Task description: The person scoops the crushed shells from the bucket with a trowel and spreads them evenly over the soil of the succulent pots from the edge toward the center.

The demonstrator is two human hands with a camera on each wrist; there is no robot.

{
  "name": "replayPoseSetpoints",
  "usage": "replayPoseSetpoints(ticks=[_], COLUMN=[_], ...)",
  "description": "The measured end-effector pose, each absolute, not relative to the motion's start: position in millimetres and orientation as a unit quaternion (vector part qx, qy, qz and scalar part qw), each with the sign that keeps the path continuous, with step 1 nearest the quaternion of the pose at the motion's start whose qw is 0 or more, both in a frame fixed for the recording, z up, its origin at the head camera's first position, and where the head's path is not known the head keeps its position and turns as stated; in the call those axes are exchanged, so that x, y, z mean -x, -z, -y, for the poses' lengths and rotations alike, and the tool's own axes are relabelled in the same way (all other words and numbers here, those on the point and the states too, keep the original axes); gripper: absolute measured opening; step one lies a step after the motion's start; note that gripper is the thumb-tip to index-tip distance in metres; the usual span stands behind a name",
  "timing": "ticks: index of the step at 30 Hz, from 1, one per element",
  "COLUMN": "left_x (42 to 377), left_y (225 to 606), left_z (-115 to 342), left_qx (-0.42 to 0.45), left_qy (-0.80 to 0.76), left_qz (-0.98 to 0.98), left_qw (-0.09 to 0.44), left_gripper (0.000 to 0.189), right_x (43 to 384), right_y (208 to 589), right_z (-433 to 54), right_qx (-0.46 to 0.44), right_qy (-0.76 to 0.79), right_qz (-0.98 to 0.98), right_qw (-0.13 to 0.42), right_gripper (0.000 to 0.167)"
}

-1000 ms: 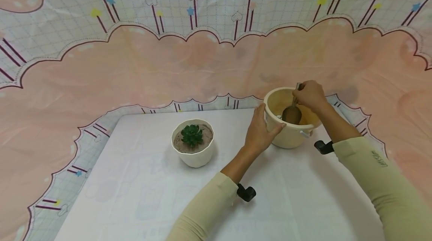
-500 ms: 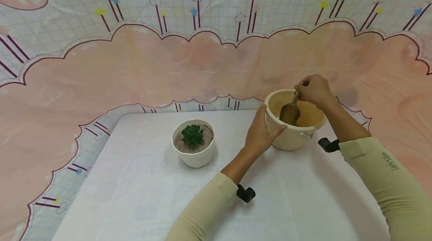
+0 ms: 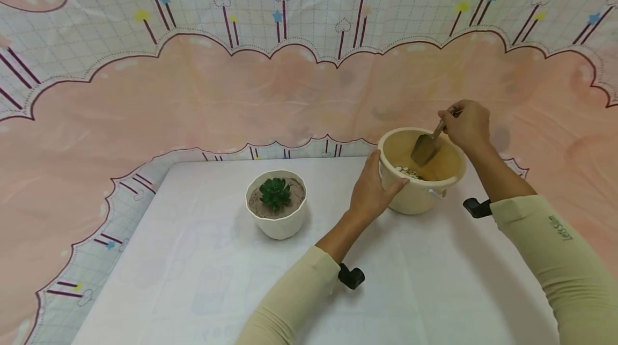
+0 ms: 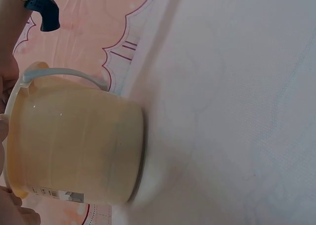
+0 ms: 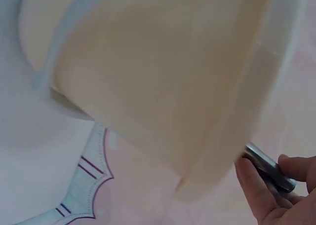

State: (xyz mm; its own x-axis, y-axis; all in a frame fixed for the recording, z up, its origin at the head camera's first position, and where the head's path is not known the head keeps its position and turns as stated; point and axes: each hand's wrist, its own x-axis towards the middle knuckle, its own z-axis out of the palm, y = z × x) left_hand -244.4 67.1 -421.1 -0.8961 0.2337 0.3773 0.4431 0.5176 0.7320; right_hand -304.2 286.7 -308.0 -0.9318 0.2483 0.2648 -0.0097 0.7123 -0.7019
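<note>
A cream plastic bucket (image 3: 414, 201) stands on the table's right side, with a pale mix of small pebbles (image 3: 409, 173) at its bottom. My left hand (image 3: 372, 189) grips the bucket's near-left rim, its thumb lying along the front edge. My right hand (image 3: 469, 126) pinches the handle of a metal scoop (image 3: 426, 150) above the bucket's right rim. The scoop's blade tilts down inside the bucket, apart from the pebbles; whether it bears anything is unclear. In the right wrist view, the scoop's handle (image 5: 269, 168) shows between thumb and fingers.
Left of the bucket stands a white pot (image 3: 281, 228) holding a green succulent (image 3: 274, 195) in greyish soil. Both rest on a white-covered table (image 3: 203, 270). A patterned pink cloth (image 3: 270, 103) hangs behind. The bucket's pale bail (image 4: 69, 72) hangs at its side.
My right hand has moved up and to the right, lifting the scoop's blade off the pebbles, which now show. My left hand and the bucket stay about where they were.
</note>
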Motion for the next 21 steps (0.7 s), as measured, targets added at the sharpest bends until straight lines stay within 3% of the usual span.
replayPoseSetpoints(ticks=[12, 21], left_x=[244.5, 244.1], left_y=[420.8, 421.7], left_z=[-66.3, -66.5], left_qx=[0.194, 0.194], left_qy=[0.458, 0.458], left_qz=[0.861, 0.86], left_qw=[0.109, 0.112], left_gripper=[0.092, 0.09], right_x=[295.2, 294.2], right_y=[345.8, 348.6], right_z=[-280.8, -280.9], right_qx=[0.013, 0.042], right_qy=[-0.302, -0.261], right_qz=[0.926, 0.948], right_qw=[0.226, 0.177], right_gripper=[0.032, 0.035])
